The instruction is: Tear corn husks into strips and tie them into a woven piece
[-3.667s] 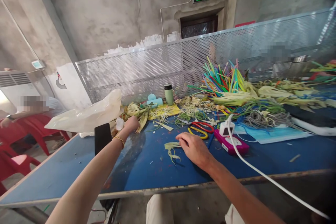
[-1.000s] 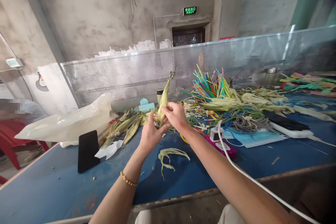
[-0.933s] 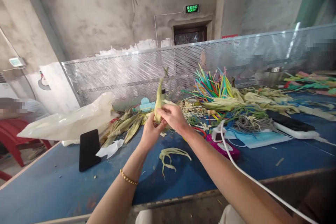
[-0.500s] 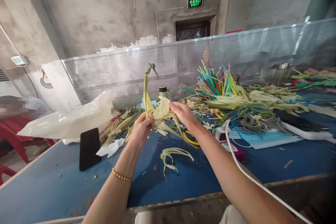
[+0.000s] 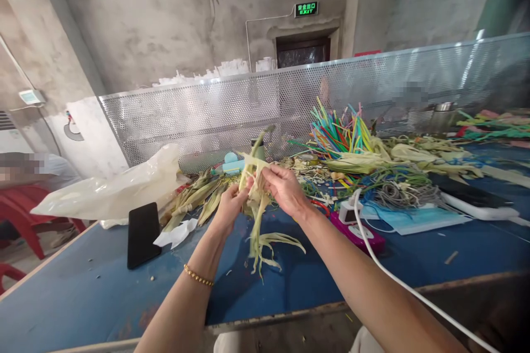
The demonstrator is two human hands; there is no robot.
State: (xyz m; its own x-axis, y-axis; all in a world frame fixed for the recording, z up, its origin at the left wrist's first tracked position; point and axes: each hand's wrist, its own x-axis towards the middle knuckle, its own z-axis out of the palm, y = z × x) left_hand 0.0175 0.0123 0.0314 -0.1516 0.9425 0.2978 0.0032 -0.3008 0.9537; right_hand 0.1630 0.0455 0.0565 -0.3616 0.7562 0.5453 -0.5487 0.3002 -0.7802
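Pale yellow-green corn husk is held up over the table between my two hands. A thin green bent stalk sticks up from its top, and ragged strips hang down below. My left hand pinches it from the left, low on the bundle. On the other side my right hand is closed on a husk strip near the top. Exactly how the strips cross between the fingers is hard to make out. Loose husk strips lie on the blue tabletop just below the hands.
Left stand a black phone, a white paper scrap and a plastic bag. Behind are colourful pipe cleaners and a perforated metal screen. At right, a white cable crosses my forearm near a blue mask.
The husk bundle has come lower, and its stalk now leans right instead of standing tall. My right hand has moved down slightly, and strips now hang between the hands.
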